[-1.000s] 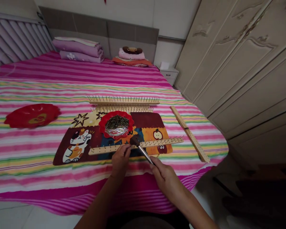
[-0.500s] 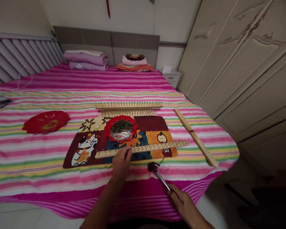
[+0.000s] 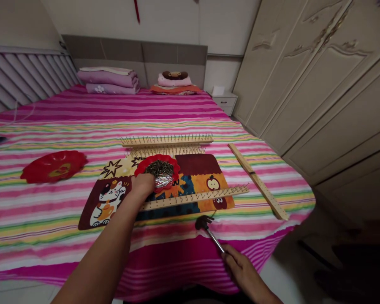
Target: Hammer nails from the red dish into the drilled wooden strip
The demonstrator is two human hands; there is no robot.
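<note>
My left hand [image 3: 143,185] reaches over the near rim of a red bowl [image 3: 156,162] heaped with small metal nails [image 3: 161,172]; its fingers are curled down at the nails, and what they hold is hidden. My right hand [image 3: 240,270] grips the metal handle of a small hammer [image 3: 209,230] whose dark head rests on the bed's front edge. Between the two hands a wooden strip studded with nails [image 3: 196,196] lies across a colourful cat-print mat [image 3: 155,190].
Two more nail-studded wooden strips [image 3: 167,141] lie behind the bowl. A bare wooden strip [image 3: 256,179] lies at the right. A red dish [image 3: 53,165] sits at the left. Folded bedding [image 3: 109,78] is at the headboard, a wardrobe [image 3: 319,84] stands right.
My left hand left the near wooden strip and moved up to the bowl of nails. My right hand drew the hammer back off the strip to the bed's edge.
</note>
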